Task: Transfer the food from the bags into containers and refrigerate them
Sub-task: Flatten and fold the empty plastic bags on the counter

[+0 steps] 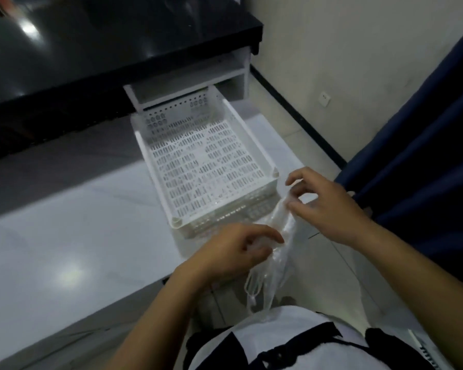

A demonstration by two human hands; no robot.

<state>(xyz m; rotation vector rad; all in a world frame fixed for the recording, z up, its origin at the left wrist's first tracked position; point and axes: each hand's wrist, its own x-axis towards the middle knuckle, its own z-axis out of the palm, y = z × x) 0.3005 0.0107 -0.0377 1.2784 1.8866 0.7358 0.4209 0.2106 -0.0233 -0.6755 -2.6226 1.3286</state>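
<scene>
Clear thin plastic bag point(281, 236), crumpled and twisted into a long limp strip, held in the air between both hands. Upper end bunched in the right hand point(329, 206), pinched at the fingertips; middle gripped by the left hand point(235, 252), fingers curled round it. Below the left grip the bag hangs loose, handle loops dangling toward the person's lap. No contents seen inside. White perforated plastic basket point(254, 212), slotted floor and low walls, sits pulled out just beyond both grips, nothing in it.
</scene>
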